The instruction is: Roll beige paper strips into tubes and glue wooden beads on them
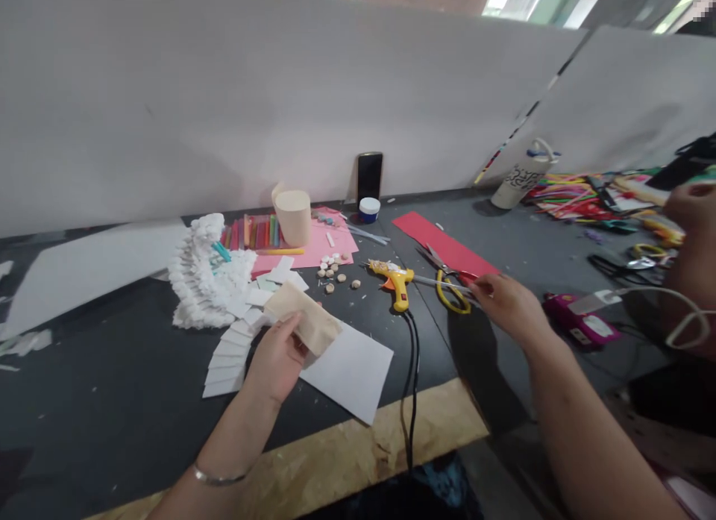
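My left hand (pixel 275 359) is closed on a tan piece of card (pixel 305 316), held just above a white sheet (pixel 352 371) on the dark table. My right hand (pixel 508 305) reaches out to the right, its fingers curled at the tip of a thin glue stick (pixel 441 283) that runs back into the yellow hot glue gun (pixel 396 281). Yellow-handled scissors (pixel 450 285) lie right beside that hand, on the end of a red paper strip (pixel 441 244).
A white folded-paper piece (pixel 204 281) and small white paper slips (pixel 229 356) lie left of my left hand. Farther back are pink paper (pixel 324 244), small wooden discs (pixel 335 270), a tan card cylinder (pixel 293 215), a phone (pixel 370 175), and a white bottle (pixel 523 178). Another person's arm (pixel 693 229) is at right.
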`<state>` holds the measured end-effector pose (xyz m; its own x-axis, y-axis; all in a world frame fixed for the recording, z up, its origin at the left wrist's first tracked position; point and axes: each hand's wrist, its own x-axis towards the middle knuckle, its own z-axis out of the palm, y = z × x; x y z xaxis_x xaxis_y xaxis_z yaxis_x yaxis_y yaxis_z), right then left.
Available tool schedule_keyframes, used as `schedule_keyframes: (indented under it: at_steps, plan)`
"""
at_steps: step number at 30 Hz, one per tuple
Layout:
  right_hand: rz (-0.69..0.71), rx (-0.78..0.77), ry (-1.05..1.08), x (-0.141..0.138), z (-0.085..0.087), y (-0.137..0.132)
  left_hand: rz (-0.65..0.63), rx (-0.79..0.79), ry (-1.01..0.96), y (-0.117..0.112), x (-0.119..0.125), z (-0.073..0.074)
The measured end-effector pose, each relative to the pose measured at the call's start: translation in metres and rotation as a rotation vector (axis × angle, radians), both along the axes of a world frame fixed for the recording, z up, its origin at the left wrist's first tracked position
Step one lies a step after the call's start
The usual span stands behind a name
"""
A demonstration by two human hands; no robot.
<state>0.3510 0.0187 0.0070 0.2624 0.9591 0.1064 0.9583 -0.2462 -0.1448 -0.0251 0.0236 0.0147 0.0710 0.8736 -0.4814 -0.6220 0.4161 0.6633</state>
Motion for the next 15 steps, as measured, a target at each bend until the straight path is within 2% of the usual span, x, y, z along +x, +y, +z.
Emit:
schedule_keyframes:
  at_steps: [1,4,15]
  plan:
    - [-0.028,-0.074,-0.008,0.006,-0.002,0.004,-0.008,-0.011,0.007,0.0,0.001,0.001]
    - [-0.027,-0.155,-0.002,0.013,-0.003,0.02,-0.037,-0.024,0.039,0.001,0.002,0.004]
    - [0.088,-0.35,0.111,0.012,-0.002,0.064,-0.042,0.0,0.061,-0.005,0.007,0.004]
